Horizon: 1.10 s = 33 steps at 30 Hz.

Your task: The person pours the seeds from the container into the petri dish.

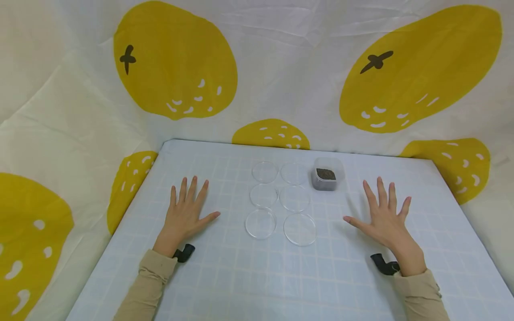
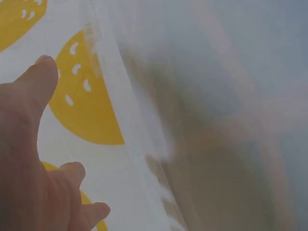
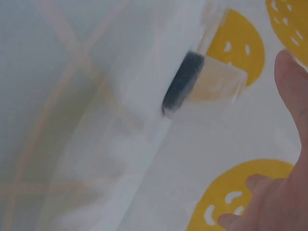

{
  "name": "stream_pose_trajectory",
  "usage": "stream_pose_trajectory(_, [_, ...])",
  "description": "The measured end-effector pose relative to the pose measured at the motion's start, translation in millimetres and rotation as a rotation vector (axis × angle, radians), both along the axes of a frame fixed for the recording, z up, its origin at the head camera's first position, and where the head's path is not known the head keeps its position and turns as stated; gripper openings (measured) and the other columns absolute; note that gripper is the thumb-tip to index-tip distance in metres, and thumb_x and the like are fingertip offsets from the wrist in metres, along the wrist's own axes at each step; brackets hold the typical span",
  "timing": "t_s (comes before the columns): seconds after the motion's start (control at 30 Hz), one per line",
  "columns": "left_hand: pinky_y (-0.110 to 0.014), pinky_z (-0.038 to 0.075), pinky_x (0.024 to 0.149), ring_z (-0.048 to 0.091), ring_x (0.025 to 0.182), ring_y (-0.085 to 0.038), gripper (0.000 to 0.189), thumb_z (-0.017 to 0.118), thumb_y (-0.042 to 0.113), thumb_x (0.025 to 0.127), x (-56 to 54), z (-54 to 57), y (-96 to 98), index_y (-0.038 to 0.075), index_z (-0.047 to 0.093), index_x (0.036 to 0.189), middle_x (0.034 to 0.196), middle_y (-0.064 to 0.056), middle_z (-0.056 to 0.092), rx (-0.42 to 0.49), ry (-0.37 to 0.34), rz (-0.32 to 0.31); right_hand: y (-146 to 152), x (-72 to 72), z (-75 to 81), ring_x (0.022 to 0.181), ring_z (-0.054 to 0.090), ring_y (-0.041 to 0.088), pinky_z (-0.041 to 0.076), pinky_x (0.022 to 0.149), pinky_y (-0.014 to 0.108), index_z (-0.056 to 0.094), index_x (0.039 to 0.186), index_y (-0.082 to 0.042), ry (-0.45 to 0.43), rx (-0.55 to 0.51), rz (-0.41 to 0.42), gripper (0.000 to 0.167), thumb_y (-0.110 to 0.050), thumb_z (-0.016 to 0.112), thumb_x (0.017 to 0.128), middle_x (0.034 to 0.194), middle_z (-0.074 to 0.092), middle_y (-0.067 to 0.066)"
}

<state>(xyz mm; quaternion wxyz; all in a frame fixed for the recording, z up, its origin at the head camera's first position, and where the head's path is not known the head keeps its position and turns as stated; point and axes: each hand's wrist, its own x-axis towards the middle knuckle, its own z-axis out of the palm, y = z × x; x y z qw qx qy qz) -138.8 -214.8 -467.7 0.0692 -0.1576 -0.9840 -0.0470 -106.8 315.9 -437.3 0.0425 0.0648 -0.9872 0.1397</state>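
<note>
Fingers spread, my left hand (image 1: 182, 218) is over the left part of the table, with nothing in its grasp. My right hand (image 1: 385, 218) is spread the same way on the right side, also holding nothing. Between them lie several clear round dishes, set out in two columns; the front left dish (image 1: 260, 223) is nearest my left thumb, and the front right dish (image 1: 300, 229) is across from my right thumb. Behind and to the right stands a small clear plastic tub (image 1: 324, 183) of dark grainy material. The right wrist view shows this tub (image 3: 183, 83) beyond the right hand (image 3: 284, 192).
A pale checked cloth (image 1: 257, 285) covers the table. White fabric (image 1: 281, 89) with large yellow fruit prints hangs behind and at the left side. Black wrist mounts (image 1: 184, 253) show beside the rolled beige sleeves (image 1: 150, 276).
</note>
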Motion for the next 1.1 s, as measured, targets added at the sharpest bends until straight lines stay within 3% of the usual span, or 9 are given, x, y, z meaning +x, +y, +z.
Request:
stream_pose_trajectory(0.27, [-0.068,0.006,0.115,0.011,0.146,-0.049,0.085,0.049,0.067,0.093,-2.6,3.2,-0.2,0.019,0.024,0.159,0.16,-0.026,0.019,0.019,-0.012,-0.011,3,-4.6,2.9,0.146,-0.02,0.045,-0.028,0.1,0.071,0.004,0.161,-0.017,0.042,-0.033,0.03,0.11,-0.06,0.069,0.084,0.164,-0.012,0.019])
stream_pose_trajectory(0.47, [-0.066,0.012,0.115,0.018,0.144,-0.049,0.075,0.049,0.059,0.098,-10.7,9.4,1.1,0.021,0.027,0.158,0.158,-0.024,0.025,0.055,-0.024,-0.026,6,-12.3,7.9,0.147,-0.016,0.043,-0.028,0.101,0.07,0.008,0.16,-0.011,0.065,-0.106,0.052,0.101,-0.053,0.067,0.089,0.164,-0.006,0.022])
stream_pose_trajectory(0.73, [-0.061,0.031,0.11,0.037,0.135,-0.046,0.075,0.054,0.052,0.098,-27.6,17.8,1.9,0.01,0.03,0.156,0.147,-0.024,0.043,0.085,0.044,-0.066,1,-22.2,23.7,0.147,-0.009,0.046,-0.027,0.103,0.069,0.013,0.158,-0.004,0.095,-0.16,0.044,0.091,-0.049,0.06,0.095,0.162,0.0,0.027])
stream_pose_trajectory(0.9, [-0.06,0.035,0.107,0.041,0.133,-0.042,0.072,0.055,0.047,0.1,-43.6,19.0,4.1,0.003,0.034,0.153,0.146,-0.022,0.046,0.232,0.02,-0.105,-3,-31.8,38.0,0.148,-0.007,0.045,-0.026,0.104,0.068,0.015,0.156,-0.001,0.132,-0.2,0.04,0.089,-0.046,0.061,0.095,0.162,0.002,0.027])
stream_pose_trajectory(1.1, [-0.059,0.034,0.109,0.042,0.134,-0.04,0.067,0.055,0.045,0.101,-63.7,22.5,12.1,0.004,0.039,0.15,0.147,-0.02,0.046,0.42,-0.028,-0.118,-8,-45.2,50.2,0.148,0.002,0.044,-0.024,0.108,0.064,0.017,0.156,-0.001,0.211,-0.308,0.044,0.084,-0.039,0.062,0.096,0.162,0.01,0.025])
